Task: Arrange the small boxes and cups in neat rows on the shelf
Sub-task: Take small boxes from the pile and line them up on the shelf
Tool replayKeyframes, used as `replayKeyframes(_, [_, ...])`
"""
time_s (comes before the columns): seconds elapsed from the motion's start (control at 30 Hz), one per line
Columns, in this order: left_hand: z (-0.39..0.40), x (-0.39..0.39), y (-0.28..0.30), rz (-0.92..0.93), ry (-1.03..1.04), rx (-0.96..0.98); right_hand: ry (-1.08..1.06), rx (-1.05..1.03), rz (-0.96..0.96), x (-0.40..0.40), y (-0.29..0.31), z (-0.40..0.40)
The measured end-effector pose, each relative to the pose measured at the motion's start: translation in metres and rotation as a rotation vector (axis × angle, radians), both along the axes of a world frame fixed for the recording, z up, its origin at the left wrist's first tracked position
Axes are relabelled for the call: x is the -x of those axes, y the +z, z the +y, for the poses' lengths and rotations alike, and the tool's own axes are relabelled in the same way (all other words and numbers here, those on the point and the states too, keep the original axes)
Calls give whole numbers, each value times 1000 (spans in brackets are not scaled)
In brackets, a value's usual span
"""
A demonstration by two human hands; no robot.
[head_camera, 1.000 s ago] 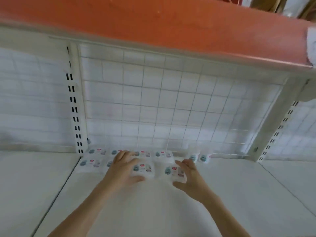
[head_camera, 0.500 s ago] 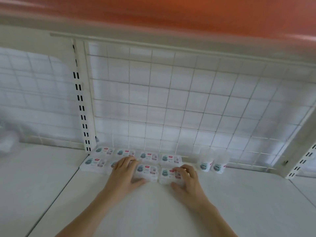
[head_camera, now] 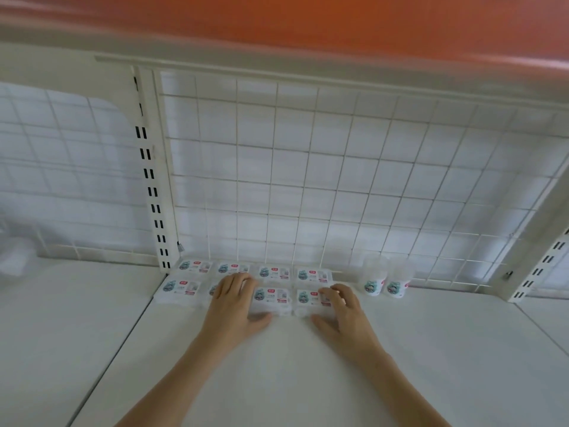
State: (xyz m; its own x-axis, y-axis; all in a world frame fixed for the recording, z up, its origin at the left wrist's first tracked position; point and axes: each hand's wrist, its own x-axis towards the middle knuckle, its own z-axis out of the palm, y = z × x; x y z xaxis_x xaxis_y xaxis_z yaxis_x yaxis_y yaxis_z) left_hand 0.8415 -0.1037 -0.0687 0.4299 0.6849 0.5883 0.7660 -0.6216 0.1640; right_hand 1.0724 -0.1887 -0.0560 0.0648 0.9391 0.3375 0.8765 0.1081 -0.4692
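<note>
Head view is showing me two rows of small labelled boxes at the far edge of the white shelf [head_camera: 277, 380], hard against the wire grid back panel [head_camera: 308, 180]. Going from the left: the near-row end box [head_camera: 180, 288] is sitting untouched. My left hand [head_camera: 235, 306] is lying over the second near-row box, fingers fairly straight and spread on its top, thumb pressing the near face of the third box [head_camera: 272, 298]. Compared with a second ago, the gaps in the near row are closing and the boxes are now sitting nearly flush. My right hand [head_camera: 341, 312] is curling over the fourth box [head_camera: 311, 298], fingers on its top and right side, thumb at the near edge, nudging it leftward. Farther right, two clear cups [head_camera: 385, 280] are standing side by side by the grid. I am judging the boxes almost squared, with the cups perhaps next.
</note>
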Motion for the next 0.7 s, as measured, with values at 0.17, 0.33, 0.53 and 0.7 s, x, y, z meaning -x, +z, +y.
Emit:
replayKeyframes(0.17, [-7, 1, 11, 33, 18, 15, -112, -29, -76, 8, 11, -8])
replayKeyframes(0.33, [-19, 10, 20, 46, -59, 36, -195, -69, -29, 18, 24, -29])
replayKeyframes(0.53, [-71, 34, 43, -19, -35, 55, -108, -145, -58, 28, 46, -82])
replayKeyframes(0.7, [-147, 64, 50, -25, 53, 79, 31, -183, -111, 47, 47, -139])
